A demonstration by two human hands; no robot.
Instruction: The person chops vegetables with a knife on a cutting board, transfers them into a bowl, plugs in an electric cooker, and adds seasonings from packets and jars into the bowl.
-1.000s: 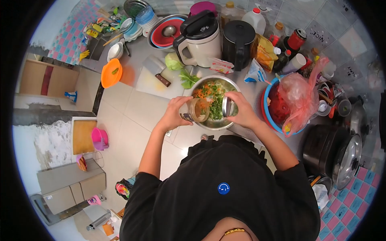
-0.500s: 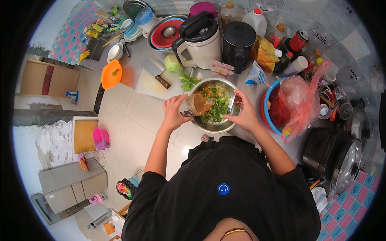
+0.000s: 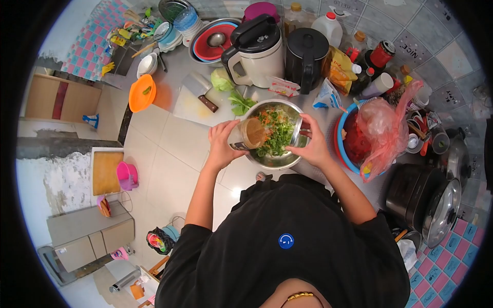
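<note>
My left hand [image 3: 221, 145] grips a glass jar [image 3: 248, 135] of brown powder, tilted with its open mouth over a steel bowl [image 3: 272, 160]. The bowl holds chopped greens and carrot [image 3: 275, 131]. My right hand [image 3: 312, 143] rests at the bowl's right rim and seems to hold the jar's lid [image 3: 299, 132] on edge, partly hidden by my fingers. The bowl sits at the counter's near edge, right in front of my chest.
Behind the bowl lie a cutting board with a cleaver [image 3: 199, 90] and leafy scraps [image 3: 237, 100]. A white kettle-like jug [image 3: 255, 49] and a black one [image 3: 305, 54] stand further back. A blue basin with a pink bag [image 3: 377, 128] sits right, with pots [image 3: 429, 197] beyond.
The jar has moved from upright in front of me to tilted over the bowl. My right hand with the lid has shifted to the bowl's right rim.
</note>
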